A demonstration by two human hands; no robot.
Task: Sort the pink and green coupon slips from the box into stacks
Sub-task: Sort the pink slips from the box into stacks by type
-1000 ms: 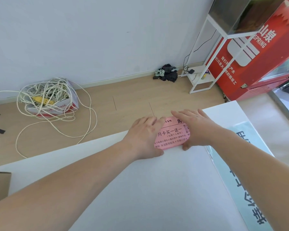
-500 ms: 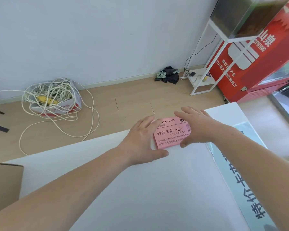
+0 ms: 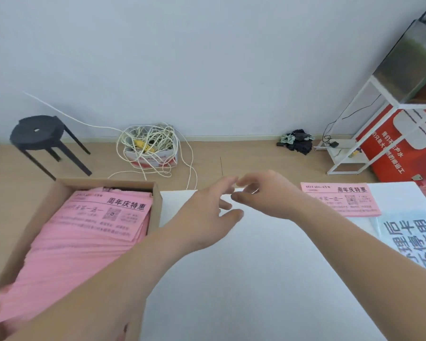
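Both hands hover over the far part of the white table (image 3: 256, 279), between box and stack, fingertips almost meeting. The left hand (image 3: 202, 217) has its fingers spread and relaxed, holding nothing. The right hand (image 3: 263, 195) has its fingers loosely bent, and it too is empty. On the left, the cardboard box (image 3: 158, 210) is full of pink slips (image 3: 89, 230) (top one printed side up). At the far right of the table lies a neat pink stack (image 3: 340, 200), with a printed sheet (image 3: 408, 242) just nearer. On the floor beyond are a black stool (image 3: 38, 134) and a tangle of cable (image 3: 148, 143).
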